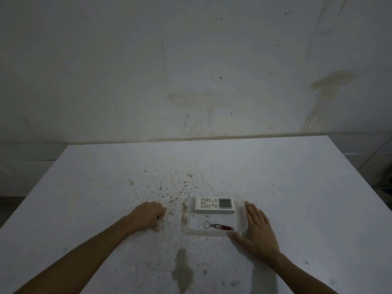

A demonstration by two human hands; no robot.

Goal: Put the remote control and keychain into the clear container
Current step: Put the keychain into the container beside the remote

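So, nearest: right hand [257,228] lies flat and open against the container's [184,219] right wall, gripping nothing. Left hand [149,215] rests curled in a loose fist on the table [84,198], empty too. Inside the container, keychain [218,226] sits near, remote [214,205] behind it. Looks done to me; just pull the hands away.

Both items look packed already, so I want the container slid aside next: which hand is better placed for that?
The right hand. It already lies flat against the right wall of the clear container, which holds the remote control and keychain. The left hand rests curled on the table, apart from it.
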